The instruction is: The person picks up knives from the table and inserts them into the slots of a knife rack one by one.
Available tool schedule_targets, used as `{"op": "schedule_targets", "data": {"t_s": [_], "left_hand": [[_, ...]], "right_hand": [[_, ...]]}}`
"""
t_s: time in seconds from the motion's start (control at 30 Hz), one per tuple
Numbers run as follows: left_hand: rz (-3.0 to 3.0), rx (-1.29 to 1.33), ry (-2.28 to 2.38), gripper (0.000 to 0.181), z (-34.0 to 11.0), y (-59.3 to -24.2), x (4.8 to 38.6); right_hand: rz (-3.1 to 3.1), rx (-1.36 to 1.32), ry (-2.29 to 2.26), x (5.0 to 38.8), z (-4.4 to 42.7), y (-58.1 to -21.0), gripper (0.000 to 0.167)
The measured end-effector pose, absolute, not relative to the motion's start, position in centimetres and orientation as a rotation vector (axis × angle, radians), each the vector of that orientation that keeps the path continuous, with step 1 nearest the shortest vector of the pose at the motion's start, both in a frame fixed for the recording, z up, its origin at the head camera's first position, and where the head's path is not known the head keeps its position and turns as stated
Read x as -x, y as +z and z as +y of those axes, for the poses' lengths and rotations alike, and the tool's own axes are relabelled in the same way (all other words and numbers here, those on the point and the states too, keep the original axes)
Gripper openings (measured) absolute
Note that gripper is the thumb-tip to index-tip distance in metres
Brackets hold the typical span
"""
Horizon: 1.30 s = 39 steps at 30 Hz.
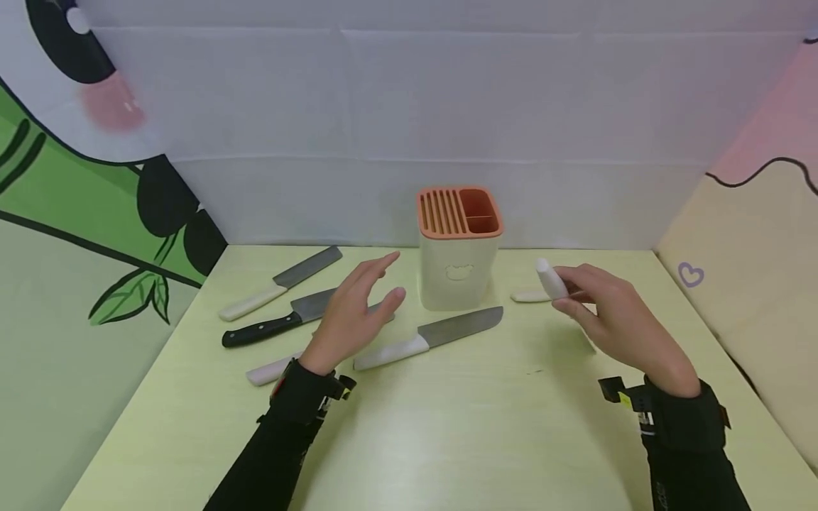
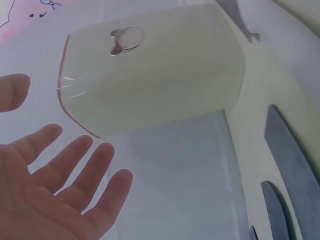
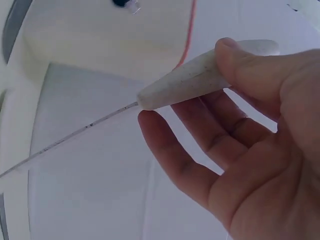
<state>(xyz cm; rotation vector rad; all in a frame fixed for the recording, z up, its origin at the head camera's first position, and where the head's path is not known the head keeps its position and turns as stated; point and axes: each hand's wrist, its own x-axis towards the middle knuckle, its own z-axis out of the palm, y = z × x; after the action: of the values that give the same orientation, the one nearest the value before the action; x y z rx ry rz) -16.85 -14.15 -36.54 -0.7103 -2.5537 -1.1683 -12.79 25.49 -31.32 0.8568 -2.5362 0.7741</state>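
Note:
My right hand grips a knife by its white handle, held above the table's right side. In the right wrist view the thumb lies along the handle, and the thin blade is seen almost edge-on. My left hand holds nothing, its fingers extended over the knives on the left. The left wrist view shows those fingers spread and apart from the cream knife block. This block, with its orange slotted top, stands upright at the back middle.
Left of the block lie a white-handled cleaver, a black-handled knife and a pale-handled knife partly under my left hand. A wide white-handled knife lies before the block. Another white handle lies near my right hand. Cloth walls border the table.

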Motion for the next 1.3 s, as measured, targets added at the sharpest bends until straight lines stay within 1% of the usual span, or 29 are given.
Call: {"op": "schedule_targets", "data": {"t_s": [0.3,0.63,0.8,1.03,1.3], "left_hand": [[-2.444,0.697,-1.27,0.058,-13.5,-34.7,17.1],[-2.35,0.768,-1.29,0.057,-11.6,-33.8,17.2],[-2.322,0.788,-1.289,0.056,-11.2,-33.5,17.1],[-2.3,0.821,-1.281,0.053,-10.6,-33.2,16.9],[-2.235,0.874,-1.303,0.049,-9.7,-32.5,16.5]], "right_hand": [[-2.507,-0.841,1.137,12.7,20.2,-28.8,0.044],[-2.442,-0.722,1.366,12.9,16.9,-27.8,0.042],[-2.433,-0.692,1.458,12.7,16.0,-27.5,0.038],[-2.495,-0.717,1.515,12.7,15.5,-28.5,0.041],[-2.494,-0.711,1.501,12.8,15.6,-28.8,0.04]]}}
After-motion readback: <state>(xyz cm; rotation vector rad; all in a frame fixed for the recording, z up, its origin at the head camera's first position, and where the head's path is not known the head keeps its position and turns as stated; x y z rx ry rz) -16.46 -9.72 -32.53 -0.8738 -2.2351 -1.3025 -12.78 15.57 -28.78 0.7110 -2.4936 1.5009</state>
